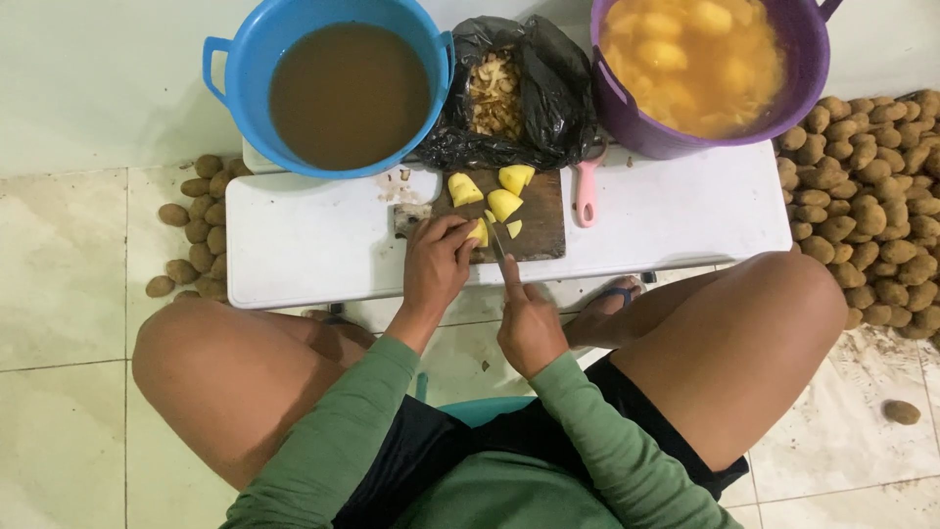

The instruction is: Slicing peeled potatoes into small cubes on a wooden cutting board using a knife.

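A person sits low, knees apart, over a small white counter [323, 245] on a tiled floor. The left hand [436, 264] curls closed, fingertips pinning a yellow peeled potato piece [479, 232] to a dark wooden cutting board [543, 220]. The right hand [529, 328] grips a knife [497, 245], forefinger along its back, blade just beside that piece. Three more cut chunks [501, 191] lie farther up the board. Behind it sits a black bag of peelings [519, 93], between a blue tub of brown water [333, 88] on the left and a purple tub of peeled potatoes in water [700, 64] on the right. A pink-handled tool [586, 196] lies just beside the board. Unpeeled potatoes are heaped on the floor to the right [867, 211] and left [196, 230].
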